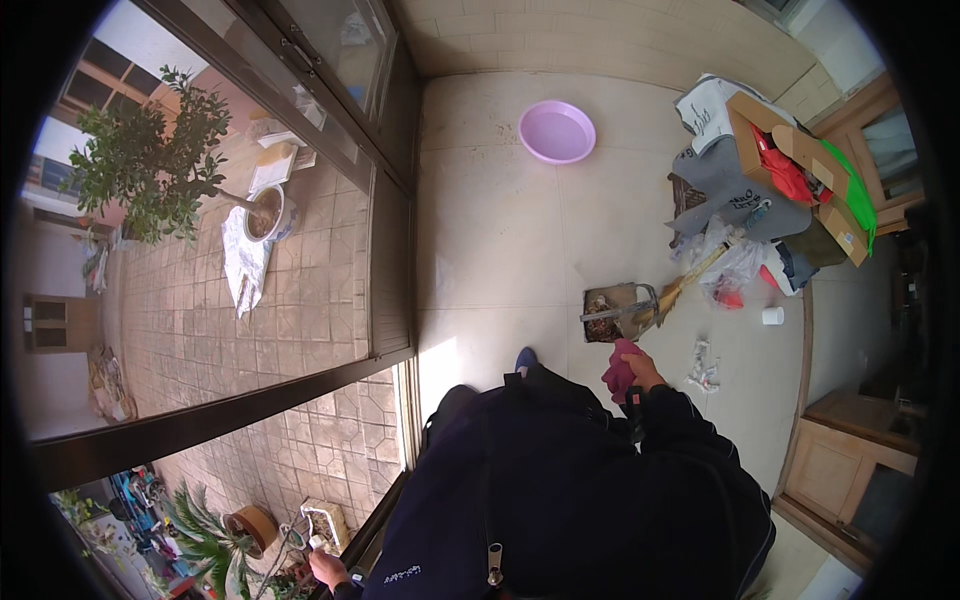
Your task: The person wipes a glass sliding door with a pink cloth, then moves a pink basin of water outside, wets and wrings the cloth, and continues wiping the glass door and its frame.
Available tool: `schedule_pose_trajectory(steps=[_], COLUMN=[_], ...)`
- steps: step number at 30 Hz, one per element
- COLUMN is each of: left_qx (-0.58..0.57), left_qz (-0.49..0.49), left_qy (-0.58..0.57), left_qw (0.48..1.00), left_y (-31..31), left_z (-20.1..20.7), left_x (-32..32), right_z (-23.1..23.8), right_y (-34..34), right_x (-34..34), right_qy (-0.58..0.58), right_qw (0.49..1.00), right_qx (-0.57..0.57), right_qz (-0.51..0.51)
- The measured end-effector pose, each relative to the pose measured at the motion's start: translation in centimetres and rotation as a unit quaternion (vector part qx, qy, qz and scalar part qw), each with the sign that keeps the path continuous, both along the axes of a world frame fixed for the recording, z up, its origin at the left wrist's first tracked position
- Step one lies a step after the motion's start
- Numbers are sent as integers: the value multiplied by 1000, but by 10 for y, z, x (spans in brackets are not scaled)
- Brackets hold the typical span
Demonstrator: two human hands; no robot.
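My right hand is closed around a crumpled maroon cloth, held out in front of my body on the right. Just beyond the cloth, a dustpan with dark debris in it lies on the tiled floor, and a straw broom leans beside it. My left hand reaches far out to the lower left, past the dark door frame. Its fingers are closed by a small whitish thing whose kind I cannot make out. Potted plants stand near that hand.
A lilac basin sits on the floor ahead. On the right are a cardboard box, clothes, plastic bags and a white cup. A glazed door borders the left, with a potted tree outside.
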State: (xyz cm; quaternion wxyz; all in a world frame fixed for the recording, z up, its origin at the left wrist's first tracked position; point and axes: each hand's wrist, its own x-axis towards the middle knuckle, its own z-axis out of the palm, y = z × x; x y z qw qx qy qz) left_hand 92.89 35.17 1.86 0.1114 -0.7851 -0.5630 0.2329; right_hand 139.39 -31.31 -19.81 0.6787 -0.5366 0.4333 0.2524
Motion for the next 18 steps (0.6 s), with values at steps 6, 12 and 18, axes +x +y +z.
schedule_pose_trajectory(steps=[6,12,18], left_qx=[-217,-391,-417], left_qz=[-99,-143,-220], left_qy=[-64,-99,-62], left_qw=[969,904,880], left_y=[-65,-77,-39], left_z=[-90,-128,-160], left_x=[189,339,491], right_z=[21,26,10], right_y=[-27,-17,1], right_x=[27,96,210], right_qy=[11,39,66], right_qw=[1000,996,994], right_qx=[8,81,60], right_qz=[-12,6,67])
